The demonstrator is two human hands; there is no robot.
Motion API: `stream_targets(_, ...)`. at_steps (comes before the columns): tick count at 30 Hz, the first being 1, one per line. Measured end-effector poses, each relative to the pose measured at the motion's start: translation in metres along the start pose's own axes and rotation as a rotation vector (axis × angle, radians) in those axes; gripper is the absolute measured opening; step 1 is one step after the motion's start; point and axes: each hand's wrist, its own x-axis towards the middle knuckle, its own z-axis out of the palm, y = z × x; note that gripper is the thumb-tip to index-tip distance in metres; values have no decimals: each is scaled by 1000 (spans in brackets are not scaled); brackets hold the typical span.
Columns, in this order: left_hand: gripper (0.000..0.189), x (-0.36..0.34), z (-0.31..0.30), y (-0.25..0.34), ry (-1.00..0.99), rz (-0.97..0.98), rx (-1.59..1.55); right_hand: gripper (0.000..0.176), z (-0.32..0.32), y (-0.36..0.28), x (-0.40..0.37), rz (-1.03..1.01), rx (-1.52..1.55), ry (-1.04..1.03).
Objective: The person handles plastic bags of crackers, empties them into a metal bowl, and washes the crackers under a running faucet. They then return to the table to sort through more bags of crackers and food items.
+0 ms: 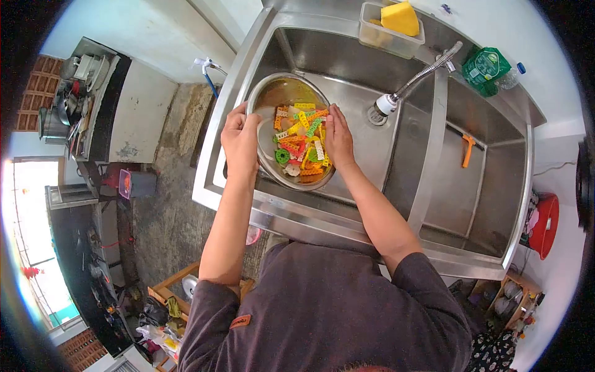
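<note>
A round metal bowl [265, 133] is held over the left sink basin, near its left front corner. Inside lie several colourful plastic toy building pieces [304, 146] in yellow, orange, green, red and white, with cloudy liquid around them. My left hand [240, 137] is closed on the bowl's left rim, thumb toward the top edge. On the opposite side my right hand [339, 137] holds the rim, its fingers close together and fairly straight along the wall. The undersides of both hands' grips are hidden by the bowl.
A flexible faucet [427, 69] with a white head hangs over the left basin [328, 80]. Behind it sits a plastic container [396, 43] with a yellow sponge [401, 17]. A green bag [483, 69] stands at the back right. An orange-handled tool [468, 150] rests in the right basin.
</note>
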Motion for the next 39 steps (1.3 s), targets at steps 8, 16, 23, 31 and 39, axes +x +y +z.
stream_targets(8, 15, 10, -13, -17, -50, 37, 61, 58, 2, -5, -3, -111, -46, -116)
stream_targets(16, 13, 12, -13, -23, -66, 93, 107, 60, 3, -5, -5, -157, -117, -185)
stream_targets(23, 16, 6, -6, -14, -62, 133, 125, 61, 3, -4, -9, -274, -116, -221)
stream_targets(31, 17, 3, 0, -12, -96, 177, 156, 64, 2, -5, -12, -259, -111, -284)
stream_targets(39, 22, -2, 4, -6, -107, 227, 201, 65, 0, -9, -12, -271, -112, -268)
